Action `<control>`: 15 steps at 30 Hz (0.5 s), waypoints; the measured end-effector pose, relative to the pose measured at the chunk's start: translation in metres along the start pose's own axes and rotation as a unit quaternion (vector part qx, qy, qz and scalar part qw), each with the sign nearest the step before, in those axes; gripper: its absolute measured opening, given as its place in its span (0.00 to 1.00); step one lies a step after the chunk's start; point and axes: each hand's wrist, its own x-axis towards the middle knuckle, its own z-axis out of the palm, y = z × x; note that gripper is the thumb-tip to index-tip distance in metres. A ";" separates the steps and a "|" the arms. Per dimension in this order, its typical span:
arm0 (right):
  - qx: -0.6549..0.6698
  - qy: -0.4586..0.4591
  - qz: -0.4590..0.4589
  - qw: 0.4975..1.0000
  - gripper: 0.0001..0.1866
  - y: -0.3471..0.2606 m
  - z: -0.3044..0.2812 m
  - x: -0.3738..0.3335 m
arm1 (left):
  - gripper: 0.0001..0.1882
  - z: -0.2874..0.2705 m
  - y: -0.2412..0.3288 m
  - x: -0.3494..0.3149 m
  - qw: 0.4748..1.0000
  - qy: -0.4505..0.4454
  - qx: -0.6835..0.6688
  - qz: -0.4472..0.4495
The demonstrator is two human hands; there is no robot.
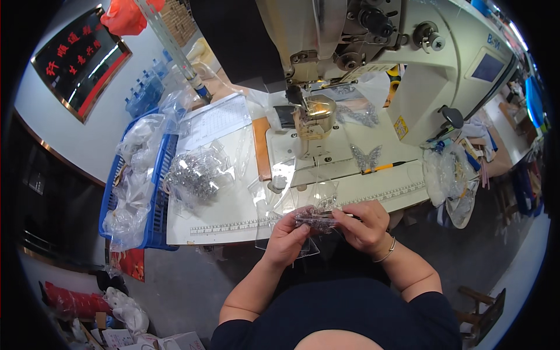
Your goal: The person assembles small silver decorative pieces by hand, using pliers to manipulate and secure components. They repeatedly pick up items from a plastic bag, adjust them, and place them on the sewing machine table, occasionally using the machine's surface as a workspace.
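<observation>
At the front edge of the sewing table, my left hand (286, 238) is closed on a silvery, glittering appliqué (314, 219), pinched between thumb and fingers. My right hand (367, 226) meets it from the other side, its fingers closed round a slim dark-and-silver tool (349, 215) whose kind I cannot make out. Clear plastic sheeting (312, 248) hangs around and below the appliqué. A silver butterfly appliqué (366, 156) lies on the table beside a yellow-and-black pen (385, 167). Beyond my hands stands the sewing machine's needle area (315, 119).
The machine's large arm (420, 70) rises at the right. On the left are a bag of silvery pieces (198, 172), a blue basket (160, 201) of plastic bags and a paper sheet (216, 119). More plastic bags (449, 178) hang over the right edge.
</observation>
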 end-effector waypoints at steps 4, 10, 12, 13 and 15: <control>-0.009 -0.024 -0.019 0.999 0.18 0.000 0.000 0.003 | 0.19 0.007 0.001 0.000 1.000 0.011 0.025 0.006; 0.028 0.004 0.021 0.999 0.18 -0.001 0.006 0.000 | 0.21 0.014 0.001 0.002 0.999 0.019 -0.029 -0.023; 0.042 0.003 0.049 0.998 0.17 0.002 0.010 -0.002 | 0.21 0.011 -0.001 0.003 0.998 0.022 -0.038 -0.044; 0.048 0.001 0.087 0.995 0.15 0.001 0.009 0.001 | 0.21 0.008 -0.003 0.004 0.998 0.027 -0.044 -0.045; 0.070 0.008 0.132 0.989 0.13 0.010 0.008 -0.005 | 0.20 0.003 0.005 0.002 0.997 0.061 -0.040 -0.038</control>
